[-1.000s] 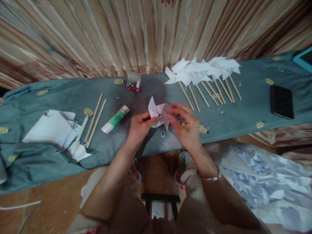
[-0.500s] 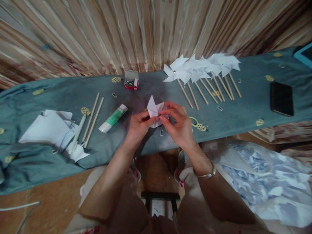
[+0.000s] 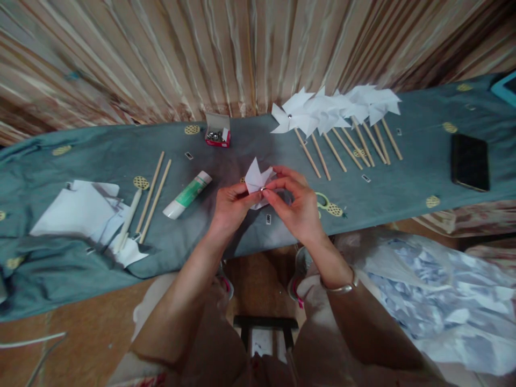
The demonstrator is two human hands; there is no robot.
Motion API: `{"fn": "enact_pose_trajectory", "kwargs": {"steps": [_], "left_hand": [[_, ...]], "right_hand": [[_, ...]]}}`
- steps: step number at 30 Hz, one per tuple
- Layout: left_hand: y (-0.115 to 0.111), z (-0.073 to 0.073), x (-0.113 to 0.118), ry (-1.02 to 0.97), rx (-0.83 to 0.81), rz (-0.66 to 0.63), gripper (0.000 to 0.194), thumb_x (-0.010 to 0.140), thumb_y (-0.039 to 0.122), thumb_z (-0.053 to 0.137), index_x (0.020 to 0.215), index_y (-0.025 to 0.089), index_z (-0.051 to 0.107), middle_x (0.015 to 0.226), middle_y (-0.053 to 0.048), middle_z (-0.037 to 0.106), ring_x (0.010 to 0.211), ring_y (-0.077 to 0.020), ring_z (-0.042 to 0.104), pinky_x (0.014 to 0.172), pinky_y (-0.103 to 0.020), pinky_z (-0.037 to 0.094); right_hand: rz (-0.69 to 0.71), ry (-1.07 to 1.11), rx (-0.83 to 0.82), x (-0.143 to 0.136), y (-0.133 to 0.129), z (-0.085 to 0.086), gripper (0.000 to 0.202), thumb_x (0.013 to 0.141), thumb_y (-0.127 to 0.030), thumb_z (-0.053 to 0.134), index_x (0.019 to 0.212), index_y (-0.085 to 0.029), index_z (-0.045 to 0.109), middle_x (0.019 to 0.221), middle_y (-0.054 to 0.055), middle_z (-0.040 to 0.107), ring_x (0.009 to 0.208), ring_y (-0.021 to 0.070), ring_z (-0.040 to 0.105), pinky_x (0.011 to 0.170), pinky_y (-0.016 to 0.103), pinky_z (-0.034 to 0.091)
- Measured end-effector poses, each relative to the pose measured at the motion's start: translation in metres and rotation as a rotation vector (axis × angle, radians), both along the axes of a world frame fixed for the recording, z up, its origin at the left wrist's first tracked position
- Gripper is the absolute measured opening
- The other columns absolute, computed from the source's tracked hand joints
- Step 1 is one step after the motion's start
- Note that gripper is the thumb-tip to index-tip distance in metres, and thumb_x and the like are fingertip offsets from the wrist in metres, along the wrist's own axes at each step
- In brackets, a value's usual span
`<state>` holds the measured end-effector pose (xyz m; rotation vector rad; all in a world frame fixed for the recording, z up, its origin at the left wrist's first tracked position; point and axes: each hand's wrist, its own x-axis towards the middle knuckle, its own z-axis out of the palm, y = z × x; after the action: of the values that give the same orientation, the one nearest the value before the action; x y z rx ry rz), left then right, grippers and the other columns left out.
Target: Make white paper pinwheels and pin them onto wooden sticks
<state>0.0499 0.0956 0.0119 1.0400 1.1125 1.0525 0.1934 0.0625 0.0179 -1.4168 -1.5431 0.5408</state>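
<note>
A white paper pinwheel (image 3: 255, 178) is held up over the middle of the cloth-covered table. My left hand (image 3: 233, 207) grips its left side between thumb and fingers. At its centre my right hand (image 3: 294, 201) pinches a small shiny pin (image 3: 263, 189), other fingertips touching the paper's right edge. Behind my hands stands an open red box (image 3: 218, 137) of metal pins. To the left lie a green and white glue stick (image 3: 187, 194) and two wooden sticks (image 3: 156, 196). Several finished pinwheels on sticks (image 3: 334, 112) overlap at the back right.
White paper pieces (image 3: 76, 209) and a pale rod (image 3: 129, 220) lie at the left. Scissors with green handles (image 3: 322, 201) are partly hidden by my right hand. A black phone (image 3: 470, 162) is farther right. A plastic bag of paper scraps (image 3: 443, 301) sits lower right.
The view has shifted slightly. My hands keep nearly the same grip, and the paper has tilted a little; the pin at its centre now shows more brightly.
</note>
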Motion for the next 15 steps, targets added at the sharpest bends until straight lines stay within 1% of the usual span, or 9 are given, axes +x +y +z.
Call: {"fn": "enact_pose_trajectory", "kwargs": {"steps": [4,7,10,13,15], "left_hand": [[0.0002,-0.0022,-0.0003,0.015,0.025,-0.001,0.015,0.059,0.030,0.081,0.063,0.016,0.075,0.061,0.000,0.065,0.059,-0.0125,0.054,0.059,-0.025,0.041],[0.0002,-0.0038,-0.0004,0.016,0.039,-0.007,0.014,0.061,0.029,0.079,0.067,0.016,0.077,0.063,0.000,0.067,0.061,-0.0133,0.057,0.061,-0.026,0.043],[0.0002,-0.0029,-0.0006,0.005,0.041,-0.014,0.014,0.061,0.029,0.079,0.068,0.017,0.077,0.064,0.000,0.069,0.061,-0.0136,0.057,0.063,-0.026,0.044],[0.0003,-0.0002,-0.0012,-0.004,0.044,-0.016,0.012,0.061,0.028,0.078,0.066,0.018,0.077,0.064,0.000,0.069,0.060,-0.0130,0.056,0.062,-0.025,0.043],[0.0003,0.0012,-0.0017,-0.015,0.043,-0.009,0.009,0.061,0.025,0.077,0.066,0.018,0.077,0.064,0.001,0.069,0.060,-0.0128,0.056,0.063,-0.025,0.043]], "right_hand": [[-0.017,0.078,-0.053,-0.0016,0.0023,-0.0004,0.004,0.078,-0.027,0.068,0.075,-0.024,0.067,0.124,0.005,0.065,0.118,0.0231,0.058,0.106,0.047,0.040],[-0.021,0.145,-0.104,-0.0022,0.0050,-0.0026,0.007,0.076,-0.026,0.068,0.070,-0.024,0.067,0.130,0.004,0.061,0.122,0.0237,0.056,0.109,0.047,0.037],[-0.006,0.233,-0.149,-0.0025,0.0073,-0.0044,0.008,0.074,-0.026,0.069,0.067,-0.023,0.067,0.137,0.004,0.057,0.129,0.0247,0.051,0.113,0.047,0.032],[0.013,0.295,-0.168,-0.0026,0.0072,-0.0023,0.007,0.072,-0.025,0.071,0.066,-0.023,0.067,0.140,0.001,0.054,0.134,0.0262,0.045,0.114,0.048,0.028],[0.061,0.314,-0.238,-0.0021,0.0055,0.0012,0.005,0.072,-0.025,0.071,0.068,-0.025,0.068,0.142,-0.001,0.052,0.137,0.0267,0.041,0.115,0.050,0.026]]}}
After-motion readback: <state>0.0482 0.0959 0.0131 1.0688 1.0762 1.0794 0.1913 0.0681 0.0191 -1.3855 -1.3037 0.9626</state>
